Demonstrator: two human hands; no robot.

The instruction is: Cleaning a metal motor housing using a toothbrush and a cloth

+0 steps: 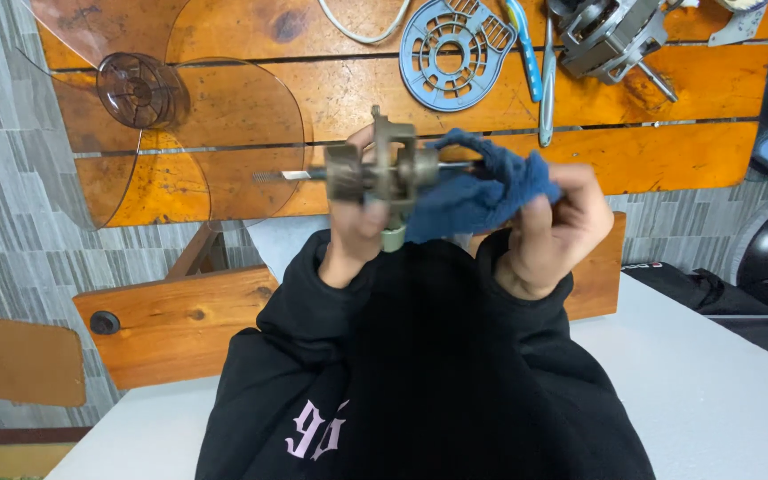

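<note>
Grey-metal motor core (382,171) at frame centre, held up above the orange wooden table (491,98), its thin shaft (286,176) sticking out toward the left.

- Left hand (355,233): fingers curled around the lower body of the core, thumb up against its near face. Grip looks firm but rests on a small area.
- Right hand (555,233): fingers pressed together around a bunched blue cloth (482,187), pinching it against the right end of the core.
- Black sleeves fill the lower centre of the frame.

On the table, upper frame: clear fan blade (171,116) at upper left, blue round grille plate (453,52) at top centre, blue-handled tools (535,62) just right of it, second motor housing (606,36) at upper right, white cord (362,27) at top.

Risks, as judged:
- Cloth could snag on the core's square bracket edges, and a tug might twist the part out of the left hand.
- Shaft points toward the clear fan blade; a slip leftward may scratch or crack it.
- Part is over the table edge and lap, so a drop could bend the shaft.
- Cloth hides the right fingertips; cannot tell how near they sit to sharp edges.
</note>
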